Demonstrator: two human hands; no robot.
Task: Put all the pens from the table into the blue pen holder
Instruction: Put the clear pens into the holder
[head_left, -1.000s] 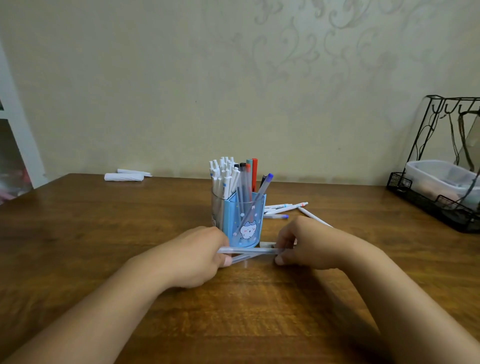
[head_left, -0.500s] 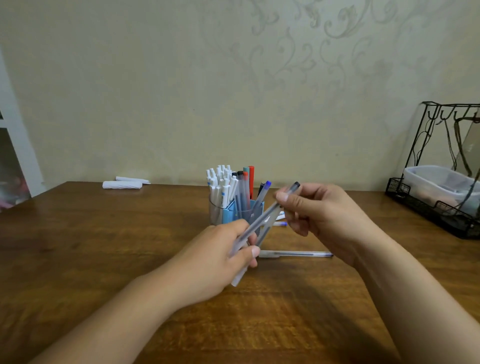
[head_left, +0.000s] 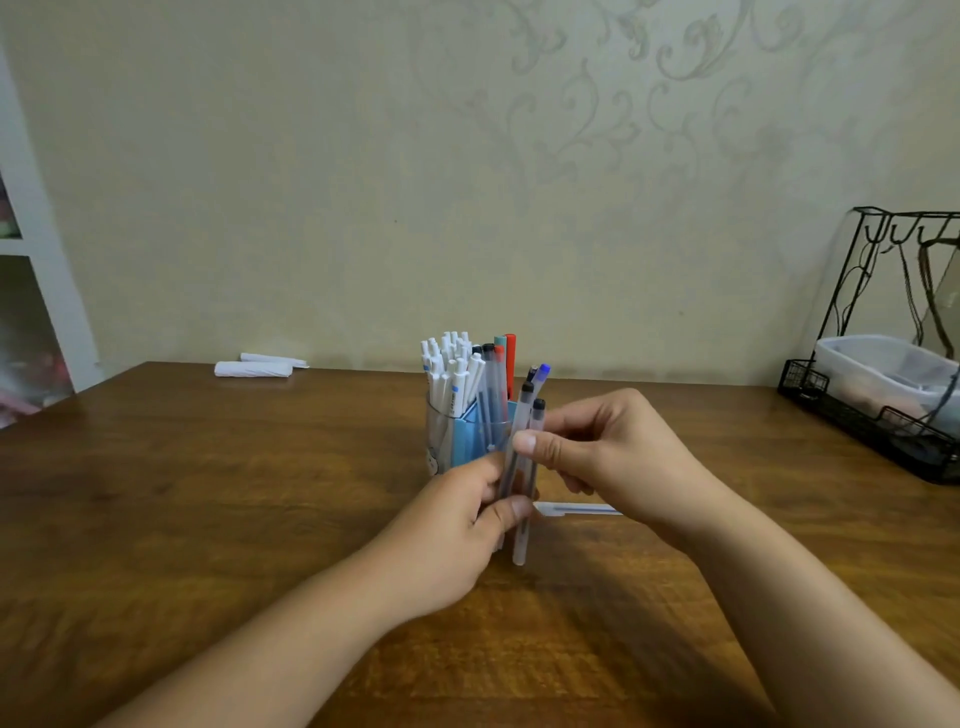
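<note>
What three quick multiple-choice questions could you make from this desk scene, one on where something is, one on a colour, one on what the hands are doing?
1. Where does the loose pen lie?
A. On the table in front of the pen holder, partly under the right hand
B. Inside the wire rack
C. Beside the white rolls at the back

2. What colour is the tallest pen in the pen holder?
A. Green
B. Red
C. Yellow

3. How are the held pens kept?
A. Lying flat under one palm
B. Dropped into the holder
C. Nearly upright, in the grip of both hands

Answers:
1 A, it lies flat on the wood, its right end hidden by the right hand.
2 B, its red top stands highest.
3 C, the left hand pinches them low, the right higher up.
</note>
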